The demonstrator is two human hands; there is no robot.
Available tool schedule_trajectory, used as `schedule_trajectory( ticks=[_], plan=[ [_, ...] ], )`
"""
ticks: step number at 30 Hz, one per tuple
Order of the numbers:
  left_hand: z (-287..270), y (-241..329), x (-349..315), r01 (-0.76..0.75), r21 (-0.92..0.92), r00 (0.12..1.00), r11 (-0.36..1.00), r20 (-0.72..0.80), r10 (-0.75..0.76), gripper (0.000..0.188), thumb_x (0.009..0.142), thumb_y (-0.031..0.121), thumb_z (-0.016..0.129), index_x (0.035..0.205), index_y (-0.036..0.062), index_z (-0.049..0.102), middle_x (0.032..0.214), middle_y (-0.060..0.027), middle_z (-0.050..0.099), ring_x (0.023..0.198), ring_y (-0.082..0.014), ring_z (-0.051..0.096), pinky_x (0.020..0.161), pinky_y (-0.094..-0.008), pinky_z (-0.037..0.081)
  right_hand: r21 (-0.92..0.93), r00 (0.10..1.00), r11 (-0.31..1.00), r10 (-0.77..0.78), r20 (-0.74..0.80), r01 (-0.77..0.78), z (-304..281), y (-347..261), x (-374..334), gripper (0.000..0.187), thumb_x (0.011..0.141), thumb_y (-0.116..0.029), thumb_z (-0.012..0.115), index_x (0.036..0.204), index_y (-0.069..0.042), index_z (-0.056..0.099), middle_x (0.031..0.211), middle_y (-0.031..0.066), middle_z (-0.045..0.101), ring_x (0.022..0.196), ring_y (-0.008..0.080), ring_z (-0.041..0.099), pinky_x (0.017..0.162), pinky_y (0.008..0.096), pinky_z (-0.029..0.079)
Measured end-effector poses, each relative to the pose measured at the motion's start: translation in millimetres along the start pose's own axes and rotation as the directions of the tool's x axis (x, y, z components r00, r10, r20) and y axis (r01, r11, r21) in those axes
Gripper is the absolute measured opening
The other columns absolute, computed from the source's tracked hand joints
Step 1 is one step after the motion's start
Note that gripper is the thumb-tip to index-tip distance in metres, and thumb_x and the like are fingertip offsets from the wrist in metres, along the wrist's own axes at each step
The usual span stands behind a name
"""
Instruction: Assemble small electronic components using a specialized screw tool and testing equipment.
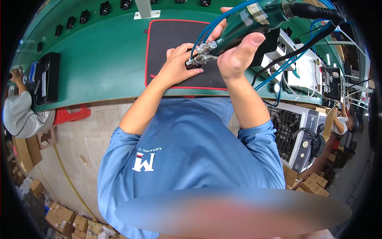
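Observation:
My right hand (234, 57) is wrapped round a dark green power screwdriver (240, 30), fingers on its far side and thumb along the near side. Its metal nose (205, 49), fed by thin blue hoses, slants down to the left. Below the nose, my left hand (175, 65) grips a small black part (194, 67), mostly hidden by my fingers and the tool tip. Both hands are over a black mat with a red border (169, 34). Whether the tip touches the part is hard to tell.
Black cables and blue hoses (294, 55) run off to the right beside white bench equipment (306, 71). A black bin (47, 77) stands at left on the green bench (99, 59). Several small black parts line the far edge. A heater-like unit (296, 135) stands at lower right. Other people sit at both sides.

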State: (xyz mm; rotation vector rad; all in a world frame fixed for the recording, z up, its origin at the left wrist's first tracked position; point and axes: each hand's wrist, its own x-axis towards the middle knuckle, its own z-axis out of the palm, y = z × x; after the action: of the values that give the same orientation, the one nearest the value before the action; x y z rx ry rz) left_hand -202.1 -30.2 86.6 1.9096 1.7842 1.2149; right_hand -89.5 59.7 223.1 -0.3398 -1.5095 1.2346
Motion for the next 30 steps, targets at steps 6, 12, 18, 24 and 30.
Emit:
schedule_trajectory(
  ticks=[6, 12, 18, 24, 30],
  plan=[
    [2.3, -3.6, 1.3, -0.019, 0.007, 1.0, 1.0, -0.022, 0.02, 0.062, 0.069, 0.034, 0.088, 0.124, 0.0137, 0.068, 0.13, -0.0053, 0.057, 0.122, -0.0233, 0.053, 0.097, -0.0411, 0.035, -0.007, 0.998, 0.999, 0.037, 0.042, -0.037, -5.4, -0.5, -1.2, 0.101, 0.087, -0.088, 0.028, 0.118, 0.005, 0.054, 0.073, 0.0079, 0.058, 0.061, 0.0144, 0.058, 0.056, 0.0278, 0.05],
    [-0.2, -0.8, 5.2, 0.015, -0.092, 1.0, 0.996, -0.007, -0.016, 0.061, 0.07, 0.034, 0.088, 0.124, 0.014, 0.068, 0.127, -0.0056, 0.059, 0.121, -0.0242, 0.054, 0.099, -0.0399, 0.035, -0.048, 0.998, 0.998, 0.039, 0.054, -0.036, -6.7, 4.7, -7.8, 0.1, 0.087, -0.088, 0.028, 0.118, 0.003, 0.054, 0.076, 0.0086, 0.06, 0.063, 0.0138, 0.059, 0.056, 0.0282, 0.05],
    [0.8, -2.7, 3.2, 0.007, -0.067, 1.0, 0.998, -0.02, -0.008, 0.071, 0.068, 0.033, 0.09, 0.129, 0.0113, 0.062, 0.127, -0.0067, 0.06, 0.121, -0.0244, 0.055, 0.1, -0.0401, 0.035, 0.046, 0.999, 0.999, 0.018, 0.049, -0.021, -12.5, -13.6, 15.5, 0.099, 0.086, -0.089, 0.026, 0.12, 0.0, 0.054, 0.099, 0.0142, 0.065, 0.063, 0.015, 0.06, 0.053, 0.029, 0.052],
    [3.5, -5.7, -2.2, -0.014, -0.032, 0.999, 0.999, -0.038, 0.013, 0.078, 0.065, 0.034, 0.092, 0.131, 0.0099, 0.058, 0.127, -0.0082, 0.06, 0.121, -0.0257, 0.056, 0.1, -0.0398, 0.035, 0.292, 0.99, 0.946, 0.135, 0.033, -0.139, 14.4, -39.6, 19.2, 0.102, 0.087, -0.089, 0.023, 0.119, 0.002, 0.055, 0.068, 0.0053, 0.057, 0.057, 0.0139, 0.053, 0.054, 0.0254, 0.044],
    [2.8, -3.5, 0.2, 0.034, -0.056, 0.999, 0.998, 0.011, -0.033, 0.082, 0.064, 0.036, 0.092, 0.133, 0.0105, 0.056, 0.121, -0.0077, 0.061, 0.113, -0.0271, 0.057, 0.096, -0.0408, 0.035, 0.138, 0.985, 0.98, 0.13, 0.112, -0.145, -8.4, 14.2, 3.0, 0.102, 0.084, -0.091, 0.028, 0.122, 0.0, 0.053, 0.093, 0.0113, 0.061, 0.063, 0.0152, 0.059, 0.055, 0.0287, 0.051]
  ],
)
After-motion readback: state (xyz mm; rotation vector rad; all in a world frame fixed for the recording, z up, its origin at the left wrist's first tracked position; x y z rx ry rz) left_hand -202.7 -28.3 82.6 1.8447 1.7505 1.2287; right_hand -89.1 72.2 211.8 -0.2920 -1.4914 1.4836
